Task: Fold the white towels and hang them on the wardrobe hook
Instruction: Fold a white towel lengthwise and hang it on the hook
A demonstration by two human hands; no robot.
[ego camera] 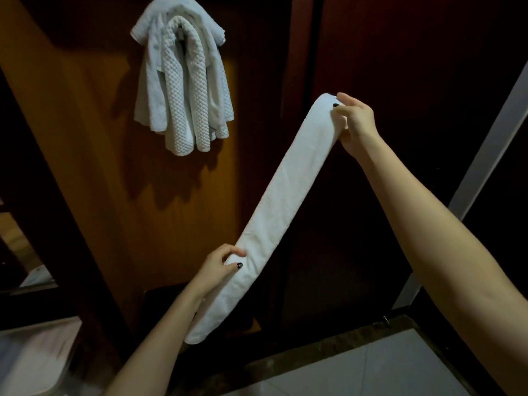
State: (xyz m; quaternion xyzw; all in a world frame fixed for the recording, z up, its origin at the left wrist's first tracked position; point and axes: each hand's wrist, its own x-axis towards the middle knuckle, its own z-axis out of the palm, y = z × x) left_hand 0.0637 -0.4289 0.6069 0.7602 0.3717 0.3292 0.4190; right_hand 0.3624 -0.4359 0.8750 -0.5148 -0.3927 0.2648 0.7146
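A white towel (281,201), folded into a long narrow strip, stretches slantwise between my hands. My right hand (354,121) pinches its upper end, raised in front of the dark wardrobe door. My left hand (220,267) grips the strip lower down, and a short tail hangs past it toward the floor. Up and to the left, several white towels (183,84) hang bunched over the wardrobe hook, which they hide. One of them has a waffle weave.
The brown wardrobe panel (94,155) fills the left and the darker door (414,52) the right. A pale metal frame bar (485,155) runs slantwise at the right edge. Light floor tiles (357,367) lie below, and a white object (31,358) sits bottom left.
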